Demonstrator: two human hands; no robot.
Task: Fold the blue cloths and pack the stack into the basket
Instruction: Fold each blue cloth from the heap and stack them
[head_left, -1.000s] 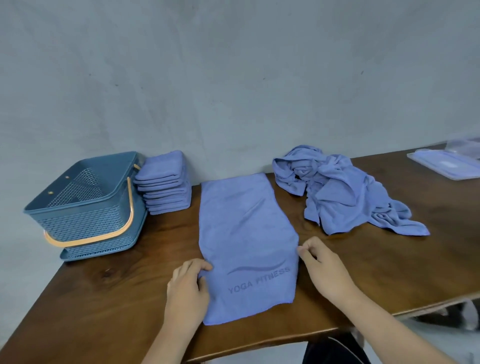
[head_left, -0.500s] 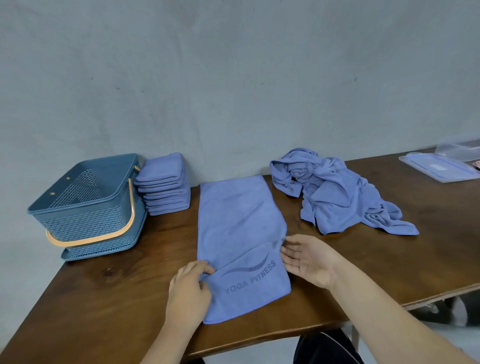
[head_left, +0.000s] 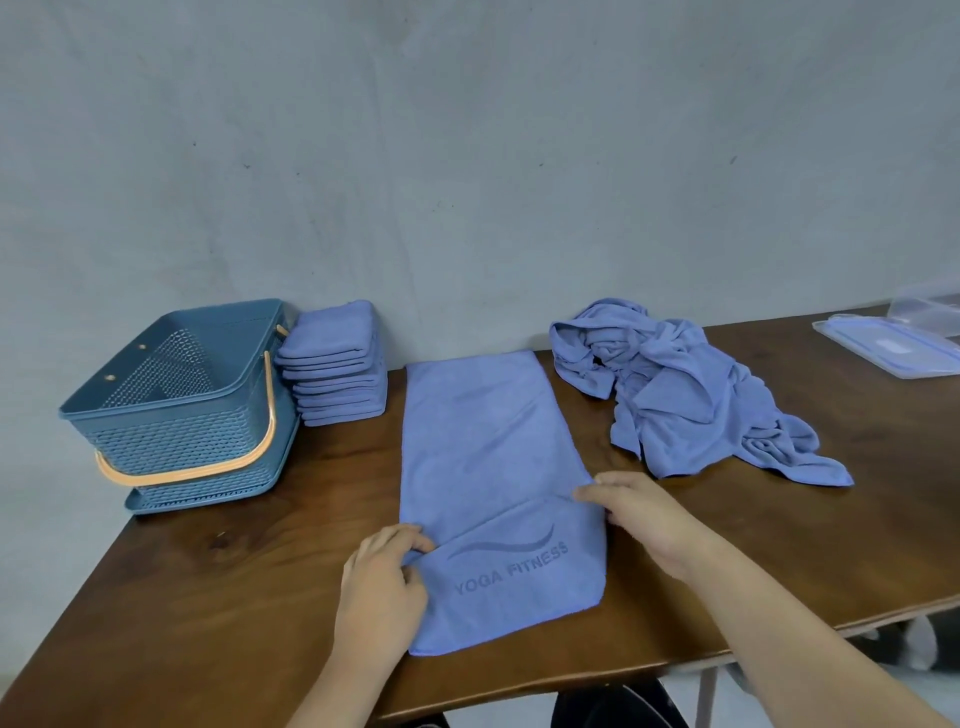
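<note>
A long blue cloth printed "YOGA FITNESS" lies flat on the wooden table, running from the wall to the front edge. My left hand pinches its left edge near the front. My right hand pinches the right edge at about the same height. A stack of folded blue cloths stands against the wall on the left. Beside the stack sits a blue basket with an orange handle. A heap of unfolded blue cloths lies to the right of the flat cloth.
A clear plastic lid and a clear box sit at the table's far right. A grey wall closes the back edge. The table's left edge runs just past the basket.
My right hand slid from the cloth's lower right side up its right edge and now pinches it. My left hand stayed at the left edge. The view shifted slightly.
</note>
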